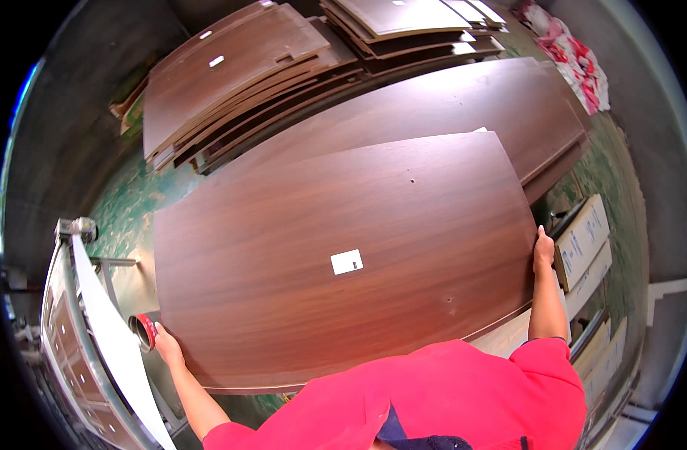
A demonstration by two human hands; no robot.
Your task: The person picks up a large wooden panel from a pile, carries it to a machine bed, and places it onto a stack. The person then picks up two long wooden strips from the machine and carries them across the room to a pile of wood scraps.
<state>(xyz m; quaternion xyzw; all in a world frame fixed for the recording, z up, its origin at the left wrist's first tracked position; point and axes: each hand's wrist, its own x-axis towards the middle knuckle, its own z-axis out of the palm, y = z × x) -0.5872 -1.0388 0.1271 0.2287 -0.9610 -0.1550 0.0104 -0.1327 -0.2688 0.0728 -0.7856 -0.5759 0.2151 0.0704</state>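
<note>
A large dark brown wood-grain panel (283,300) lies across the middle of the view, in front of my body. On its face are a small white label (347,262) and a couple of small marks. My left hand (168,346) grips its left edge near the front corner, thumb up and fingers hidden beneath. Right beside that thumb is a red-rimmed round hollow thing (142,331), perhaps a can or a tape roll; whether the hand touches it I cannot tell. At the right edge, my right hand (543,251) is closed round the panel, thumb raised.
Another brown panel (448,101) lies just beyond, partly covered. Farther back rise stacks of similar panels (238,75). A roller frame with a white sheet (107,300) stands at left. Flat cartons (583,240) lean at right. Red-and-white plastic wrapping (576,64) lies far right.
</note>
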